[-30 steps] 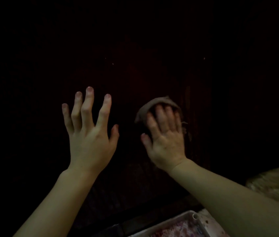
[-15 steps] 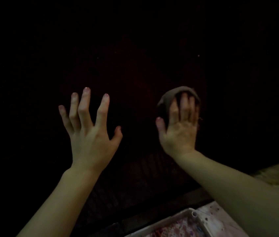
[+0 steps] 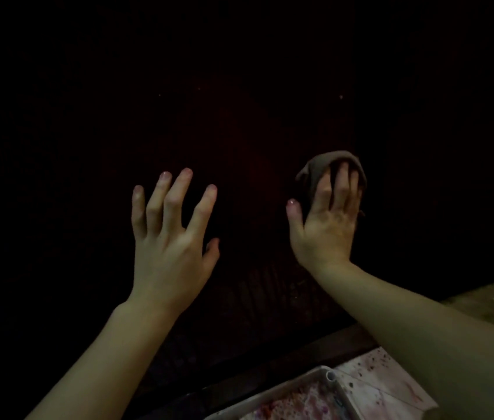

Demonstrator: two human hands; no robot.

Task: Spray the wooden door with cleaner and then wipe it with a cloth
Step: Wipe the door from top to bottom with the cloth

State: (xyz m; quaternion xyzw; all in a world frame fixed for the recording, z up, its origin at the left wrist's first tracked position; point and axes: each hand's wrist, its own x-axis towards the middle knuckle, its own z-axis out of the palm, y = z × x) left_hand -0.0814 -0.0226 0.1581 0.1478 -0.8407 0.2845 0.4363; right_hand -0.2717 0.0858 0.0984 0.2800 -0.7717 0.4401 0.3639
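The dark wooden door fills almost the whole view and is very dimly lit. My right hand presses a bunched grey-brown cloth flat against the door, right of centre. The cloth pokes out above and left of the fingers. My left hand is spread with fingers apart in front of the door, left of the cloth, holding nothing. No spray bottle is in view.
The door's lower rail runs across the bottom. A white tray-like object with red-purple stains lies at the bottom edge. A lighter floor or surface shows at the far right.
My right hand has slid the cloth to the right and slightly up across the door. My left hand has stayed nearly in place.
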